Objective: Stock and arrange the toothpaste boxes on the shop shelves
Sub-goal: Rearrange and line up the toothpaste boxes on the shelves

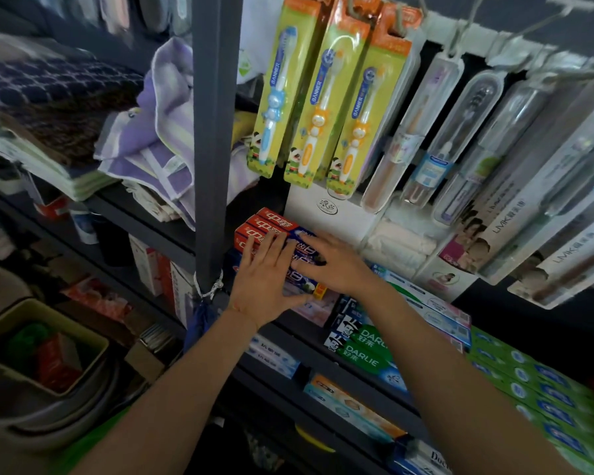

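The setting is a retail shop. Carded children's toothbrushes in yellow-green blister packs (309,108) hang from display hooks. Dark metal shelves (144,217) carry rows of red-and-blue toothpaste boxes (271,231), green Darlie toothpaste boxes (364,354) and folded purple striped towels (162,132).

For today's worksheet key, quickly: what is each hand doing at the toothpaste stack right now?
Left hand: open, fingers spread flat on the red toothpaste boxes, gripping nothing.
Right hand: open, palm down on the same stack, gripping nothing.
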